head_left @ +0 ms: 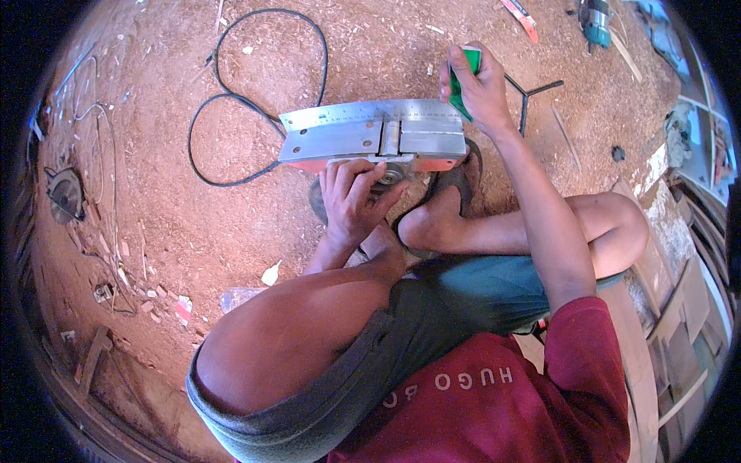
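Note:
An electric hand planer (332, 141) is turned with its flat metal sole up, its blade slot across the middle and an orange-red body edge below. My left hand (356, 191) grips its near side, fingers curled over the edge and thumb by the round pulley. My right hand (480, 86) is closed around the green handle of a try square (464, 81). The square's ruled steel blade (370, 113) runs along the far edge of the sole. Much of the planer's body is hidden under the sole and my left hand.
A black cable (325, 48) loops on the sawdust-strewn ground beyond the planer. At the far right lies a teal power tool (596, 23), with an orange-ended tool (529, 29) nearby. A circular saw (66, 194) rests far left. Wood pieces (683, 316) are stacked at right.

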`<state>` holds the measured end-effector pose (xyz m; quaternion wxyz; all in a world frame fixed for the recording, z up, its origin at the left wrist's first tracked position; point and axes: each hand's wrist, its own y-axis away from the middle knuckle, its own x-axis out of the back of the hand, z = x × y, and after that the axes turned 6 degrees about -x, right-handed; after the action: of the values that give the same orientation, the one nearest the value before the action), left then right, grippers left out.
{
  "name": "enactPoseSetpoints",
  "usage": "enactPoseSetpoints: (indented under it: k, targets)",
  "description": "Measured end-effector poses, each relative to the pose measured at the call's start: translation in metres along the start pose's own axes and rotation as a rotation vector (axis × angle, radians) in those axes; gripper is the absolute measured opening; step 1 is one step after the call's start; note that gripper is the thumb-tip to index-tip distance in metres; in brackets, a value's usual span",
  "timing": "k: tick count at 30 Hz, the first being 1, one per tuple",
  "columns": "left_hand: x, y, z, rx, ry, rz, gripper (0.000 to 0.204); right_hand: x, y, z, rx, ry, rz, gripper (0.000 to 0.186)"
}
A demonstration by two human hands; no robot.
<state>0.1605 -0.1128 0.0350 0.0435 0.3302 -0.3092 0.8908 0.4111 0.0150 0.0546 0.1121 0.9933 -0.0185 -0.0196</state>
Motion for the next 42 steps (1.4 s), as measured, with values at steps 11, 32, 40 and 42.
enactPoseSetpoints:
  k: [11, 32, 40, 42]
  targets:
    - [-0.0002, 0.0013, -0.0012, -0.007, -0.009, -0.013, 0.050, -0.0014, -0.0009, 0.0003, 0.037, -0.010, 0.005, 0.034]
    - [0.0026, -0.0014, 0.0030, -0.005, -0.011, -0.036, 0.046, 0.0025, 0.0003, 0.0010, -0.001, 0.028, 0.008, 0.030]
    - [0.0026, -0.0005, 0.0017, -0.008, -0.003, -0.042, 0.048, 0.0031, 0.0000, 0.0022, 0.020, 0.031, 0.005, 0.031]
    - [0.0019, 0.0001, 0.0018, -0.010, 0.002, -0.030, 0.048, 0.0047, -0.0006, 0.0022, 0.033, 0.061, 0.000, 0.030]
